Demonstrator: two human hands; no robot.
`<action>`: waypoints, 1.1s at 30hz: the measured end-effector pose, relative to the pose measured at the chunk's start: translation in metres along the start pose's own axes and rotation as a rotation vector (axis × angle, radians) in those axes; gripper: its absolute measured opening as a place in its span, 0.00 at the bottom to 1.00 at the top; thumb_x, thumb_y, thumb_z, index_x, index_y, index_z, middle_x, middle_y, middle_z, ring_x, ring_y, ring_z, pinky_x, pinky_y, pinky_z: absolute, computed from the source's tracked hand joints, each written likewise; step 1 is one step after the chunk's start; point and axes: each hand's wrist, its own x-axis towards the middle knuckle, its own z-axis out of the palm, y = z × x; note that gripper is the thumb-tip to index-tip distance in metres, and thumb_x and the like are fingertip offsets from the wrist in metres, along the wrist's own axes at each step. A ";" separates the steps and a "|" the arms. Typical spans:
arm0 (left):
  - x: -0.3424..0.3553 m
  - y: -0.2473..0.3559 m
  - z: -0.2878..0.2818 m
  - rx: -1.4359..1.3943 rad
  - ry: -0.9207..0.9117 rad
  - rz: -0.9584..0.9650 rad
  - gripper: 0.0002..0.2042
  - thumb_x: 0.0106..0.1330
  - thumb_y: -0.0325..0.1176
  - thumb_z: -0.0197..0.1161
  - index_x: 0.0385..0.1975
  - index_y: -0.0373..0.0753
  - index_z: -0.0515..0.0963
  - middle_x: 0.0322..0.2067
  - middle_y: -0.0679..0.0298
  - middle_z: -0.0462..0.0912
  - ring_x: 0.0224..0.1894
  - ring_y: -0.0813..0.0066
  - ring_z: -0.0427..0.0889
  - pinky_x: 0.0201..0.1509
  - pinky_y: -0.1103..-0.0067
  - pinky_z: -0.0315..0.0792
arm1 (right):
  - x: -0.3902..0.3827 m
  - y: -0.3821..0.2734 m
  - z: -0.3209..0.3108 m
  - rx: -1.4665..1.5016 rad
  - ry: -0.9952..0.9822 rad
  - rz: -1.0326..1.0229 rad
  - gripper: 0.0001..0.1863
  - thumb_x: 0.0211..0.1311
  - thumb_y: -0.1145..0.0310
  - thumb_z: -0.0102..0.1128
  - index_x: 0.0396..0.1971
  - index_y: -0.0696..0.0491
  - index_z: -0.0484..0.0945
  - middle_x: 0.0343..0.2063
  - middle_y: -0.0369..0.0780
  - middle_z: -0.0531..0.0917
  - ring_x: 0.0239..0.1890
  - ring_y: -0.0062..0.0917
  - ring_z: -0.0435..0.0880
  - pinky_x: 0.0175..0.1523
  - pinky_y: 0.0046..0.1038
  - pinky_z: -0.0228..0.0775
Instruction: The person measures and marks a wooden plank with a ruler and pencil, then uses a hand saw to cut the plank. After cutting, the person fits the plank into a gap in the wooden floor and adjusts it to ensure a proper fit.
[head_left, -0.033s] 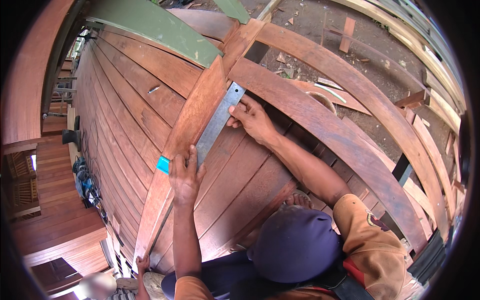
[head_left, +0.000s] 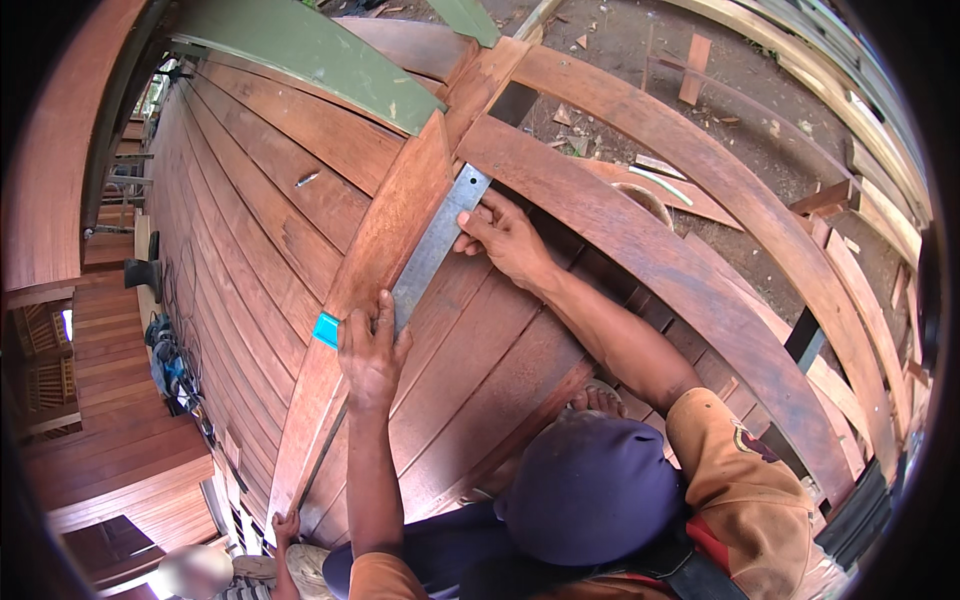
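Note:
A try square lies along the right edge of a long reddish-brown plank (head_left: pixel 405 215). Its steel blade (head_left: pixel 440 240) has a hole at the far end, and a turquoise block (head_left: pixel 326 330), seemingly its stock, shows at the plank's left edge. My right hand (head_left: pixel 500 235) pinches the blade near that end, thumb on top. My left hand (head_left: pixel 370 350) presses down where blade and turquoise block come together, its fingers over the plank and hiding the join. At the plank's near end, a co-worker's hand (head_left: pixel 285 527) touches the wood.
A green beam (head_left: pixel 310 60) comes down to the plank's far end. Curved timbers (head_left: pixel 640 215) sweep along the right, with bare earth and offcuts beyond. Wooden deck boards (head_left: pixel 250 200) run on the left, a small object (head_left: pixel 307 180) on them. Tools and cables (head_left: pixel 170 360) lie further left.

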 end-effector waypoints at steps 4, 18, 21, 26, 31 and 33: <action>0.000 0.003 0.001 0.004 -0.004 -0.017 0.34 0.49 0.30 0.77 0.61 0.35 0.78 0.41 0.56 0.75 0.41 0.59 0.76 0.46 0.63 0.72 | 0.001 0.001 -0.002 -0.030 -0.008 -0.017 0.18 0.77 0.60 0.59 0.56 0.56 0.76 0.36 0.34 0.83 0.34 0.16 0.84 0.41 0.21 0.76; 0.006 0.010 0.004 0.034 -0.002 -0.041 0.30 0.52 0.32 0.77 0.58 0.32 0.79 0.42 0.57 0.76 0.44 0.60 0.77 0.50 0.64 0.72 | 0.006 -0.004 -0.005 -0.030 -0.003 -0.014 0.17 0.77 0.63 0.58 0.58 0.56 0.75 0.35 0.33 0.83 0.34 0.16 0.83 0.40 0.21 0.74; 0.005 0.007 0.005 0.033 -0.002 -0.035 0.30 0.52 0.33 0.77 0.58 0.32 0.79 0.43 0.57 0.76 0.44 0.60 0.77 0.51 0.64 0.72 | 0.006 -0.006 -0.003 -0.039 0.000 0.000 0.18 0.77 0.63 0.58 0.60 0.56 0.75 0.36 0.33 0.83 0.34 0.16 0.82 0.40 0.21 0.73; 0.005 0.004 0.007 0.022 0.000 -0.017 0.30 0.54 0.34 0.76 0.58 0.32 0.79 0.43 0.56 0.76 0.45 0.60 0.78 0.52 0.63 0.72 | 0.008 -0.003 -0.004 -0.036 -0.007 -0.005 0.19 0.76 0.64 0.59 0.61 0.55 0.75 0.37 0.33 0.84 0.33 0.15 0.81 0.40 0.20 0.73; 0.007 0.006 0.005 0.014 0.006 -0.022 0.29 0.54 0.34 0.76 0.58 0.32 0.79 0.43 0.55 0.76 0.45 0.59 0.78 0.52 0.63 0.72 | 0.006 -0.003 -0.004 -0.020 0.012 0.008 0.19 0.76 0.63 0.59 0.61 0.55 0.75 0.39 0.33 0.84 0.33 0.15 0.81 0.40 0.20 0.73; 0.007 0.007 0.005 0.020 0.007 -0.025 0.29 0.54 0.33 0.76 0.57 0.32 0.80 0.43 0.55 0.76 0.45 0.59 0.78 0.52 0.62 0.71 | 0.006 -0.003 -0.004 -0.013 0.012 0.012 0.19 0.76 0.63 0.59 0.60 0.55 0.76 0.38 0.33 0.84 0.32 0.15 0.80 0.40 0.20 0.73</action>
